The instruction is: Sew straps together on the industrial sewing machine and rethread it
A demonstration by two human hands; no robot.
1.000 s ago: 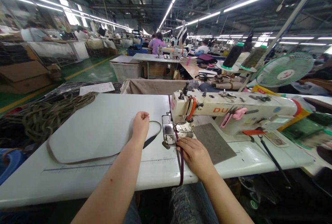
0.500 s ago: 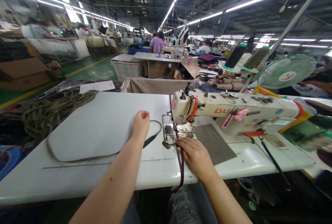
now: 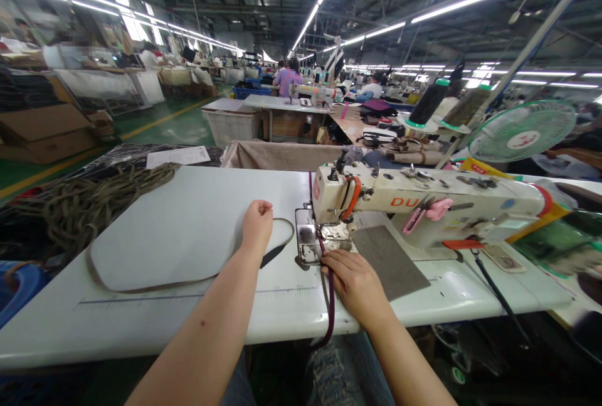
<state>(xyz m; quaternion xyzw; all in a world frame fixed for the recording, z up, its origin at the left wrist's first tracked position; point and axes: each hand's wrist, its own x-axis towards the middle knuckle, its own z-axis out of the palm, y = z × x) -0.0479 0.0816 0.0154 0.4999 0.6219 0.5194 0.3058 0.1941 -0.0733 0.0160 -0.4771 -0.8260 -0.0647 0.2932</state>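
My right hand [image 3: 350, 277] lies by the needle plate [image 3: 308, 249] of a white sewing machine [image 3: 423, 202], its fingers closed over a narrow dark purple strip [image 3: 331, 305]. This strip runs under the presser foot and hangs over the table's front edge. Left of the machine, my left hand [image 3: 257, 221] is closed just above the tabletop. An olive-grey strap [image 3: 155, 288] curves across the table, passes under my left forearm and loops beside that hand. Whatever those fingers pinch is hidden. A dark strap section [image 3: 271, 256] shows near the wrist.
A heap of olive straps [image 3: 101, 199] lies at the table's left edge. A grey sheet [image 3: 388, 261] rests beneath the machine arm. Thread cones [image 3: 427, 103] and a green fan [image 3: 523, 136] stand at right. A beige cloth-lined bin [image 3: 277, 156] sits behind the table.
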